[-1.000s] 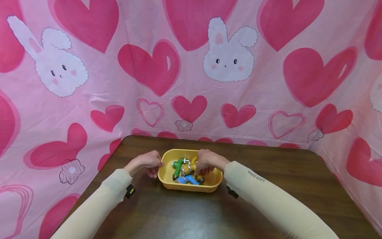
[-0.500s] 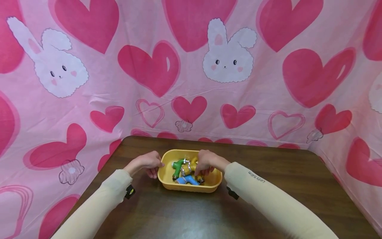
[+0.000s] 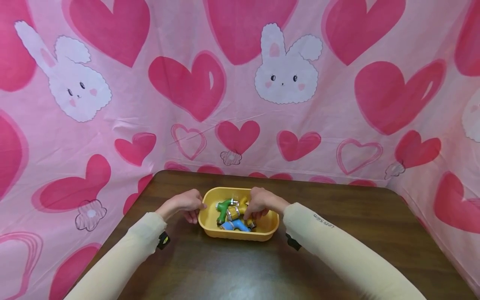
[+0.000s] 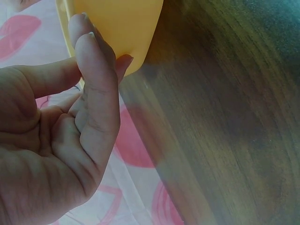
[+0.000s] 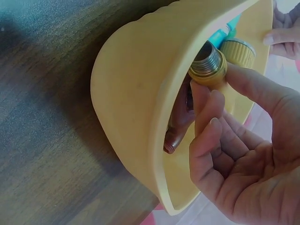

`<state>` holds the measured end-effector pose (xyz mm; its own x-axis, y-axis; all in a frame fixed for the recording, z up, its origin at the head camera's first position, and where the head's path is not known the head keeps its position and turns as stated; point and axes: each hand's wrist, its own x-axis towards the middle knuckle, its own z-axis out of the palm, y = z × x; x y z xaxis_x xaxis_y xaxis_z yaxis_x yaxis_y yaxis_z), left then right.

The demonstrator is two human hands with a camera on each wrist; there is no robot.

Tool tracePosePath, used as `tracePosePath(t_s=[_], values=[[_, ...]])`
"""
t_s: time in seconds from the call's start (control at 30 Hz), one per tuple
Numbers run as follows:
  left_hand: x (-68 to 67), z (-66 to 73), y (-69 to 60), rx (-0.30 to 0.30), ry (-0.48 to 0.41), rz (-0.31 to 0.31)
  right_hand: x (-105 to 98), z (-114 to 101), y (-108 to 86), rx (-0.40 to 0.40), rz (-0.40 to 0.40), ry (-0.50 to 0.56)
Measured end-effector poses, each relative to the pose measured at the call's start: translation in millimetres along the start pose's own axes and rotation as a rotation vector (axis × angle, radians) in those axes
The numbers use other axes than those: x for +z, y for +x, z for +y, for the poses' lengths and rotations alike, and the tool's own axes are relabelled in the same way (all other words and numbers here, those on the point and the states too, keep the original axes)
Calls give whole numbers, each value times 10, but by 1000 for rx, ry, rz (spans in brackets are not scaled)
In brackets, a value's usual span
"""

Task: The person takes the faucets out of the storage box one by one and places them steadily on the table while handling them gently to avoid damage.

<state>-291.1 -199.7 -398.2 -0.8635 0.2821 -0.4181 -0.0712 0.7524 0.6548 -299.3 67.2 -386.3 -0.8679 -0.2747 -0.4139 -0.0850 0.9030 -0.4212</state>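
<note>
A yellow plastic basin (image 3: 240, 236) on the table holds several coloured pipe fittings with metal ends. My left hand (image 3: 187, 203) pinches the basin's left rim between thumb and fingers; the left wrist view shows the curled fingers against its wall. Inside the basin, my right hand (image 3: 259, 201) pinches a yellow fitting, whose threaded end (image 5: 212, 78) faces the right wrist camera. Left of that hand are a green branched fitting (image 3: 223, 209) and a ribbed yellow collar (image 3: 233, 213). Nearer the front is a blue fitting (image 3: 236, 225). A reddish-brown fitting (image 5: 182, 119) lies beneath the right fingers, partly hidden.
The dark wooden table (image 3: 232, 271) extends around the basin on every side. Behind it and along both sides hangs a pink cloth (image 3: 240, 100) printed with hearts and rabbits. Both forearms wear cream sleeves, with a dark device at each wrist.
Almost nothing differs. My right hand has shifted very slightly to the right within the basin, while the left hand stays on the rim.
</note>
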Motion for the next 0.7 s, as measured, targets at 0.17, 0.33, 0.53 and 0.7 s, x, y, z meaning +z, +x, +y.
tracePosePath(t_s=[0.17, 0.33, 0.53, 0.7], values=[[9, -13, 8, 3, -17, -7, 24, 27, 15, -1, 17, 8], [18, -26, 24, 5, -20, 0, 18, 48, 13, -2, 5, 38], [9, -17, 28, 0, -8, 10, -14, 57, 12, -5, -11, 50], [5, -33, 35, 2, -6, 12, -36, 58, -19, -14, -20, 64]])
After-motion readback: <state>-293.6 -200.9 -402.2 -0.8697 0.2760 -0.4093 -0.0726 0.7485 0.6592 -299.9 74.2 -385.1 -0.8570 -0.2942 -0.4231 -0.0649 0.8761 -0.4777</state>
